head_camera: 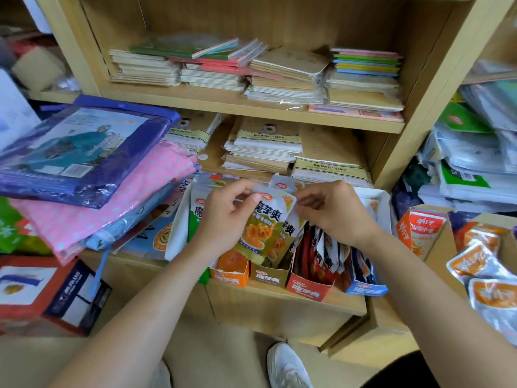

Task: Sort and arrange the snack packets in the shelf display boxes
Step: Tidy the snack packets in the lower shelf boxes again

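The left hand and right hand both pinch the top edge of an olive snack packet, fingers curled. Its lower end sits at the olive box, between the orange box and the red box.

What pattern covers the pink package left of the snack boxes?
White polka dots on the pink package, head view.

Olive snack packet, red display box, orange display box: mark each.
olive snack packet (260, 232), head view, on its printed front.
red display box (306, 289), head view, on its front panel.
orange display box (229, 278), head view, on its front panel.
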`<state>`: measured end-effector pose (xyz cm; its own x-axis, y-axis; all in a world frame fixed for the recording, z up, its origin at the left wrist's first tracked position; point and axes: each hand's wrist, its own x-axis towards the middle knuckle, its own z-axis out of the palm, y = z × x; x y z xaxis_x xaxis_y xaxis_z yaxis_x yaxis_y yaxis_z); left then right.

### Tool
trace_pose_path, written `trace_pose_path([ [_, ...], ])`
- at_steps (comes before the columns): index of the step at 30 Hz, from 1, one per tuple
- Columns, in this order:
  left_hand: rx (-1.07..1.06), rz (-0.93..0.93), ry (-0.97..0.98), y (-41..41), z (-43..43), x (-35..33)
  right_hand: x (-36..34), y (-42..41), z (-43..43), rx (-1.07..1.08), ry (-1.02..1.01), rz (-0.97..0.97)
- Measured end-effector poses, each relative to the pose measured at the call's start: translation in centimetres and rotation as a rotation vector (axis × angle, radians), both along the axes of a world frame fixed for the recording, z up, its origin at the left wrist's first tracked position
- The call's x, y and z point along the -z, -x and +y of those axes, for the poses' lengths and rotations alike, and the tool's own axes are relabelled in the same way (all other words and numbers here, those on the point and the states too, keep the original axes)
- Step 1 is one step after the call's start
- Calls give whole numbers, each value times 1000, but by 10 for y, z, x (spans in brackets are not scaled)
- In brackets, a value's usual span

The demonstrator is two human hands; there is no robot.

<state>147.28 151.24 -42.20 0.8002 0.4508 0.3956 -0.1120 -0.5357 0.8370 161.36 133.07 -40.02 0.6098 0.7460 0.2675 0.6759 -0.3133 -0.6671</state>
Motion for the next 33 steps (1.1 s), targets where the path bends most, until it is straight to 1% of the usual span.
trace_pose_path([
  [4,20,-103,-5,-4,-11,-16,0,-2,-7,-13,4,43],
  [6,58,-102,-6,-6,-11,-17,1,-2,-10,-2,-22,74],
  [11,141,44,-26,-14,-6,0,0,0,-16,-26,-72,170],
  [14,190,72,-32,-15,-11,7,-1,3,-17,-39,-78,229],
  [17,174,59,-175,-17,-16,15,-4,6,-18,-73,-74,268],
  [18,149,58,-218,-17,-15,16,-5,6,-19,-94,-61,273],
  [20,131,90,-232,-15,-15,14,-7,7,-20,-147,2,285],
  [22,191,157,-200,-12,-16,10,-9,8,-22,-211,73,305],
  [24,246,211,-214,-9,-16,6,-11,8,-24,-260,103,317],
  [26,257,235,-251,-5,-11,3,-12,7,-24,-245,70,290],
  [28,267,250,-279,2,-4,-1,-9,5,-23,-134,36,170],
  [30,290,289,-316,8,1,-6,-5,4,-20,-7,79,18],
  [31,299,306,-332,11,3,-8,-4,4,-18,30,113,-29],
  [33,299,316,-314,16,4,-9,-3,6,-13,38,162,-40],
])
